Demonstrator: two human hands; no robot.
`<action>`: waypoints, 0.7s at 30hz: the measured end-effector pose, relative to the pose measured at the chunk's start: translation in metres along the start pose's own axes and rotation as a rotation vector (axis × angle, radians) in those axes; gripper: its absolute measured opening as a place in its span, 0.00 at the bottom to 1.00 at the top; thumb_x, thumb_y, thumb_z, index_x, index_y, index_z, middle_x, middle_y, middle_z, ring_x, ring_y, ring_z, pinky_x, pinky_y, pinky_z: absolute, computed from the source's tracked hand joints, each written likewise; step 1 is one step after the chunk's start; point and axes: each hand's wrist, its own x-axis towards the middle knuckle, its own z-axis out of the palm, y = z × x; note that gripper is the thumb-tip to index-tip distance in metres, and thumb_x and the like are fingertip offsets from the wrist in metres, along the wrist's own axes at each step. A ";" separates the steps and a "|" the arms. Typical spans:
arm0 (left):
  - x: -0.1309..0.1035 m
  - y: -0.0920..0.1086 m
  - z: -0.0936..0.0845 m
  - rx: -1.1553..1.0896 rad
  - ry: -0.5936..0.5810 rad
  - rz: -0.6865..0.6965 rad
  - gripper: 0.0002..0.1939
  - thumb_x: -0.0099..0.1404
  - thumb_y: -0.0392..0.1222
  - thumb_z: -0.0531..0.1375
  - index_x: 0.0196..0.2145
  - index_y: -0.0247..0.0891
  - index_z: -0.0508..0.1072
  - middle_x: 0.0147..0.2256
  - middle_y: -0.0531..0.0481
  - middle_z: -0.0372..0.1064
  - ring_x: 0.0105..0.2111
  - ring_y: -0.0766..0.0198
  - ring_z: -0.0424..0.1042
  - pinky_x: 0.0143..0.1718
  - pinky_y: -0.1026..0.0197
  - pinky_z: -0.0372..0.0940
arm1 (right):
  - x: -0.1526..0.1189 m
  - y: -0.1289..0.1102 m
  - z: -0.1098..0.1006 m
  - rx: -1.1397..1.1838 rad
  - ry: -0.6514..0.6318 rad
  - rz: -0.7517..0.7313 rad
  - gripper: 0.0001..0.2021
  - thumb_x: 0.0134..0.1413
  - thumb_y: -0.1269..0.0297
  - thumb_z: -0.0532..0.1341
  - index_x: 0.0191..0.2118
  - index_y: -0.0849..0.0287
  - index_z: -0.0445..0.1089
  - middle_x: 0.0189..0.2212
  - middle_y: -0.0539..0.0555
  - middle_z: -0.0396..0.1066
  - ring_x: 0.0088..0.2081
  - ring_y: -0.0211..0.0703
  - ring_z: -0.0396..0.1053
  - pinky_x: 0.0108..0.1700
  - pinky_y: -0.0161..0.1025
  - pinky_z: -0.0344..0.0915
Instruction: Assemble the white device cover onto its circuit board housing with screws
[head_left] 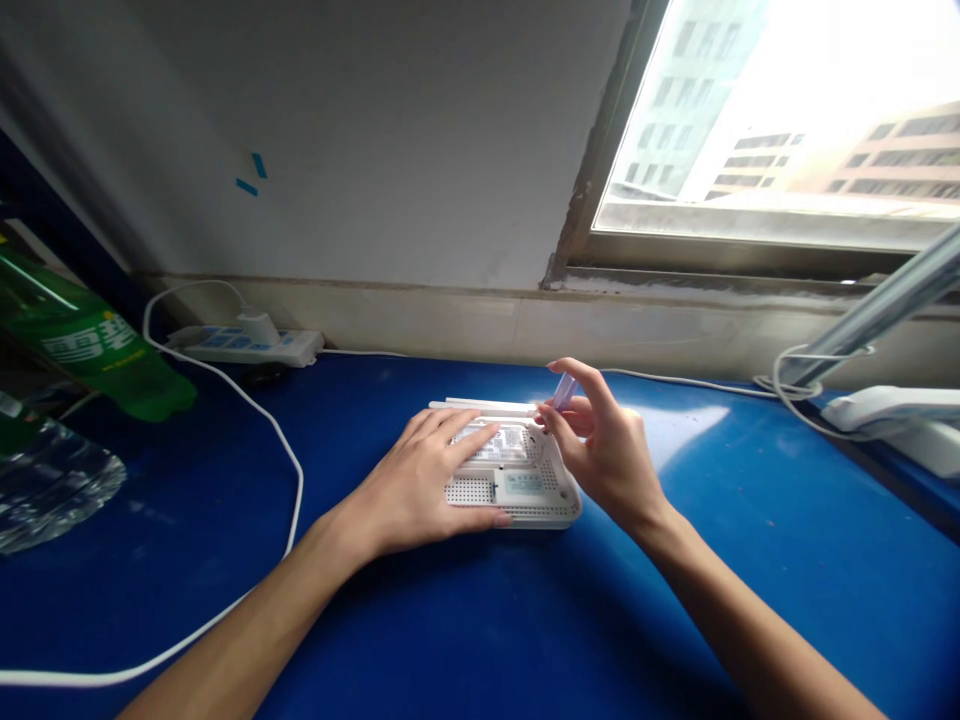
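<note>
White device [553, 508] lies flat on the blue tabletop [450, 640], in front of you, its perforated face up, with a printed label [514, 443] near its far side and a paler panel [523, 485] closer to you. Your left hand [420, 480] is spread wide over its left part, the fingers across the face and the thumb along the near edge. Your right hand [611, 450] is at the far right corner, its thumb and fingers closed narrowly on a small translucent purple handle [565, 391]; your fingers hide its lower end.

On your left, a white cable [296, 470] curves over the tabletop. Beyond its near stretch stand a clear bottle [56, 490] and, just behind, a green bottle [97, 340] with white lettering. On your right, a metal pole [877, 300] slants up beside a white plastic object [900, 405], with cord looped around its lower part.

Farther back on the left, a white plug [259, 328] sits in a power strip [300, 348] by the wall [412, 150]. Two blue strips [259, 165] mark that wall, and the window [750, 215] at upper right shows buildings [907, 160] outside.
</note>
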 end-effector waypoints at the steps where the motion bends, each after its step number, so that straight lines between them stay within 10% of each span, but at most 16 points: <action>1: 0.000 0.000 0.000 -0.003 0.001 0.000 0.50 0.61 0.78 0.58 0.71 0.46 0.61 0.71 0.41 0.55 0.71 0.42 0.52 0.71 0.38 0.48 | 0.001 0.000 -0.003 0.034 0.004 0.007 0.23 0.63 0.60 0.65 0.62 0.52 0.64 0.33 0.52 0.80 0.35 0.51 0.82 0.38 0.43 0.81; 10: -0.001 -0.001 0.000 -0.029 0.010 -0.016 0.49 0.61 0.76 0.60 0.71 0.49 0.61 0.71 0.43 0.56 0.70 0.40 0.54 0.70 0.36 0.49 | 0.021 0.003 -0.041 0.288 0.196 0.088 0.28 0.57 0.57 0.71 0.59 0.52 0.61 0.31 0.51 0.78 0.34 0.55 0.82 0.40 0.49 0.83; 21: -0.001 -0.001 -0.001 0.000 -0.023 -0.020 0.49 0.62 0.77 0.58 0.72 0.48 0.59 0.71 0.42 0.54 0.70 0.40 0.53 0.70 0.34 0.50 | 0.018 0.033 -0.059 0.218 -0.234 0.173 0.25 0.57 0.54 0.71 0.55 0.56 0.63 0.27 0.52 0.78 0.31 0.53 0.81 0.34 0.46 0.81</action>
